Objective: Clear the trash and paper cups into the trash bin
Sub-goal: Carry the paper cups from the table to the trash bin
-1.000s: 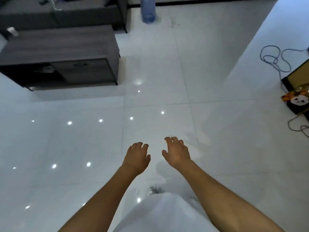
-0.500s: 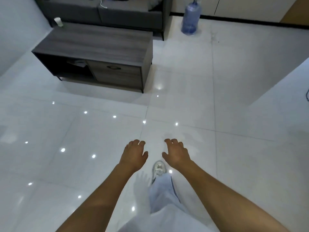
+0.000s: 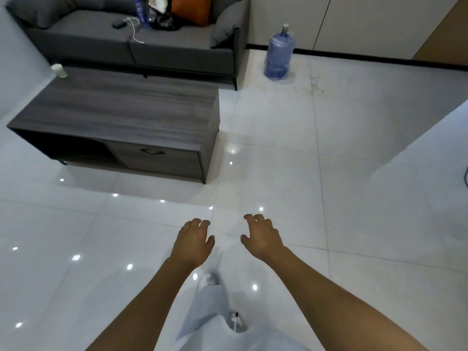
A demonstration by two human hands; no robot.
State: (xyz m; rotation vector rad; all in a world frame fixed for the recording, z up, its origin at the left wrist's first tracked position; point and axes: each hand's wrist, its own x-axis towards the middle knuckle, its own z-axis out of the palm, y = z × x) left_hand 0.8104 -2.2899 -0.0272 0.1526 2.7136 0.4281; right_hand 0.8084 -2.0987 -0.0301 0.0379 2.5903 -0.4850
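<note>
A white paper cup [image 3: 58,70] stands upright at the far left corner of the dark wooden coffee table [image 3: 121,110]. My left hand [image 3: 193,240] and my right hand [image 3: 262,235] are stretched out side by side over the white tiled floor, fingers loosely curled, holding nothing. Both hands are well short of the table and the cup. No trash bin is in view.
A grey sofa [image 3: 141,39] with a bag, an orange cushion and a cable stands behind the table. A blue water jug [image 3: 279,51] sits on the floor by the wall. My legs and shoes [image 3: 210,279] show below my arms.
The view has swung up and to the left while I walk: the table and sofa have come nearer and fuller into view. Both hands keep the same loose, empty pose.
</note>
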